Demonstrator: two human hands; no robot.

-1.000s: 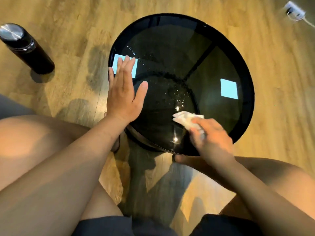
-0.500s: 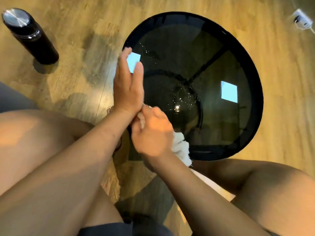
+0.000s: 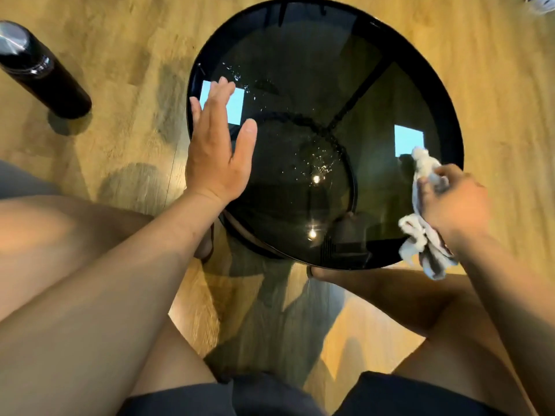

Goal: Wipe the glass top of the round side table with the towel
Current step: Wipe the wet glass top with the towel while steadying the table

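Note:
The round side table [image 3: 300,55] has a dark glass top in a black rim, seen from above between my knees. Water droplets [image 3: 318,163] glint near its middle and more lie at the upper left. My left hand [image 3: 216,148] lies flat with straight fingers on the table's left edge. My right hand [image 3: 453,202] grips a crumpled white towel [image 3: 420,235] at the table's right rim; one end of the towel rests on the glass, the other hangs over the edge.
A black bottle [image 3: 39,70] with a steel lid stands on the wooden floor to the left. A white plug [image 3: 540,4] shows at the top right corner. My bare legs flank the table's near side.
My right hand has swept the towel from beside my left wrist across the near glass to the right rim. My left hand stays on the left edge, thumb spread out again.

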